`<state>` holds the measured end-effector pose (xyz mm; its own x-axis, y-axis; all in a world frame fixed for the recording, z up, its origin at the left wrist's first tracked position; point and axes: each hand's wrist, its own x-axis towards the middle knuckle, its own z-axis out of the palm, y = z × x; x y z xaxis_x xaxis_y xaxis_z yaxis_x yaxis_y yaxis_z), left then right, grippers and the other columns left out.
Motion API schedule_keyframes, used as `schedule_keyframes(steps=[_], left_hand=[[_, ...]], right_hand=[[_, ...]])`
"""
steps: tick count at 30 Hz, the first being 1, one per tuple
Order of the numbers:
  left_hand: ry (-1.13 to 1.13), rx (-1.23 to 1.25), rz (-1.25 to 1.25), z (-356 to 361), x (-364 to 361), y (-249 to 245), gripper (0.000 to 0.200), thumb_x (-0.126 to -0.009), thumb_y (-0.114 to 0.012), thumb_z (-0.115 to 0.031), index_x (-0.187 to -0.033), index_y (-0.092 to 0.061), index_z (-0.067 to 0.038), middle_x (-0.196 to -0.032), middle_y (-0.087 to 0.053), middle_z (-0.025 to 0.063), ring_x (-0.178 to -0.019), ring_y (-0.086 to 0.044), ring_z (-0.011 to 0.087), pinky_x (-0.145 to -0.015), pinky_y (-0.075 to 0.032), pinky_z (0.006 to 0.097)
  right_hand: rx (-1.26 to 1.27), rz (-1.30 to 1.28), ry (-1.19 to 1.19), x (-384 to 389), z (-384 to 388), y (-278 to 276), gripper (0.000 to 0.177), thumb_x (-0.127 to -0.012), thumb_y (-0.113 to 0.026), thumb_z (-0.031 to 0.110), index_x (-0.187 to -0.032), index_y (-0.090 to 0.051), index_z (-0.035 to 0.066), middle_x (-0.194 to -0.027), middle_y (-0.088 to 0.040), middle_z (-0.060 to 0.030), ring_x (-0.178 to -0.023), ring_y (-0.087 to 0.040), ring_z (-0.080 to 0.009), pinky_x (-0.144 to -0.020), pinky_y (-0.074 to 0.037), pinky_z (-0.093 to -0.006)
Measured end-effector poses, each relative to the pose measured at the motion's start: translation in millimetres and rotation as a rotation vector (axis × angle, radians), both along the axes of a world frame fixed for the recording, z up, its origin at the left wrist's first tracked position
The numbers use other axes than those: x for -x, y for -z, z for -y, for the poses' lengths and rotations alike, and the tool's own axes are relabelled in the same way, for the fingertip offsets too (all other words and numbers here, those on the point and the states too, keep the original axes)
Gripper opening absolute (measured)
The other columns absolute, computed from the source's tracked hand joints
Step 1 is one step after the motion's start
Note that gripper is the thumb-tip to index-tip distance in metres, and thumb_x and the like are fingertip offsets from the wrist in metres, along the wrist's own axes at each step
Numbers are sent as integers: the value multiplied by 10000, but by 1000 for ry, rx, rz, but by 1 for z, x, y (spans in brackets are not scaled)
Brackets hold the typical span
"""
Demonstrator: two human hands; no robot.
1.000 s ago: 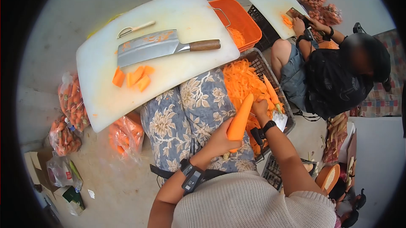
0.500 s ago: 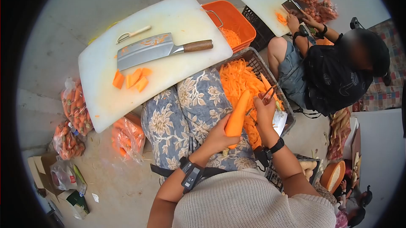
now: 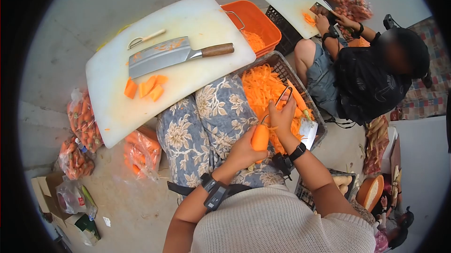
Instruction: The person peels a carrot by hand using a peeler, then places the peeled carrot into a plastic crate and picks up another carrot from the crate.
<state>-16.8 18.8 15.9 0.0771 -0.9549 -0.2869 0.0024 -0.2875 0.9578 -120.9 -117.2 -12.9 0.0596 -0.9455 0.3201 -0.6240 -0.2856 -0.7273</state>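
Carrot (image 3: pixel 260 139) is clasped in my left hand (image 3: pixel 246 149), likely for steadiness; my right hand (image 3: pixel 283 116) holds a metal peeler (image 3: pixel 282 95) at its far end, near the crate (image 3: pixel 281 66) seemingly catching peelings (image 3: pixel 257 83).

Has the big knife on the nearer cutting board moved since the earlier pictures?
No. The big knife keeps its place and angle on the nearer cutting board, blade beside the carrot pieces; the whole view has shifted slightly.

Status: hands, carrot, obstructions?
Left hand holds carrot. Right hand holds looped metal tool, likely peeler, near carrot's upper end. Cleaver on cutting board, clear of both hands.
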Motion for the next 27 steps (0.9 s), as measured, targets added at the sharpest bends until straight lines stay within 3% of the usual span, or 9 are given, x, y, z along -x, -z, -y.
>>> schedule_keyframes(steps=[4,9,13,15,16,18,21,25,27], left_hand=[[23,-47,-24,3,-3,-3,798,-625,-722,-250,-1306,-354,-59,-1018,-585,151,-875,-605,236,-739,-473,296],[30,-51,-218,7,-1,11,803,-632,-731,-245,-1309,-347,-48,-1022,-581,139,-866,-598,210,-735,-471,287],[33,-46,-257,9,-1,12,788,-641,-731,-233,-1306,-352,-42,-1016,-576,116,-871,-583,186,-750,-461,275],[34,-60,-291,10,-3,8,769,-646,-729,-223,-1294,-364,-30,-1014,-570,103,-881,-568,174,-764,-451,266],[34,-61,-291,10,-4,6,769,-646,-729,-223,-1294,-364,-30,-1014,-570,103,-881,-568,174,-764,-451,266],[30,-90,-306,11,-5,2,754,-644,-731,-212,-1282,-376,-25,-1016,-567,97,-891,-561,169,-777,-445,267],[33,-88,-300,12,-4,6,750,-640,-734,-200,-1275,-380,-19,-1014,-568,95,-900,-558,169,-791,-439,269],[49,-103,-276,10,-5,4,741,-644,-730,-188,-1272,-380,-8,-1046,-555,100,-912,-556,174,-806,-434,279],[64,20,-242,3,-7,8,734,-659,-716,-171,-1280,-361,-4,-1076,-536,108,-922,-557,184,-815,-434,279]], right_hand=[[-25,-49,32,0,21,17,370,-692,-662,164,-918,-441,-28,-956,-466,-179,-962,-442,-336,-848,-366,-390],[-320,-78,89,-4,35,21,386,-669,-669,234,-875,-486,-37,-946,-469,-193,-961,-446,-334,-830,-378,-387],[-474,-13,97,8,58,55,405,-663,-675,247,-871,-487,-46,-949,-461,-204,-950,-460,-320,-821,-388,-386],[-492,9,112,10,62,64,366,-678,-679,205,-859,-487,-49,-908,-498,-196,-801,-540,-286,-683,-448,-382],[-493,9,112,10,65,64,366,-678,-679,205,-859,-487,-49,-908,-498,-196,-801,-540,-286,-683,-448,-382],[-705,241,106,12,71,63,305,-700,-673,145,-845,-483,-44,-852,-537,-175,-596,-564,-251,-511,-460,-372],[-731,253,118,12,76,66,263,-714,-660,93,-848,-474,-37,-751,-565,-151,-500,-565,-228,-428,-455,-333],[-729,304,72,38,92,107,233,-713,-653,83,-814,-481,-37,-698,-566,-152,-526,-587,-218,-451,-480,-325],[-569,154,152,53,88,123,190,-704,-646,67,-751,-485,-21,-652,-567,-144,-518,-584,-207,-441,-465,-328]])
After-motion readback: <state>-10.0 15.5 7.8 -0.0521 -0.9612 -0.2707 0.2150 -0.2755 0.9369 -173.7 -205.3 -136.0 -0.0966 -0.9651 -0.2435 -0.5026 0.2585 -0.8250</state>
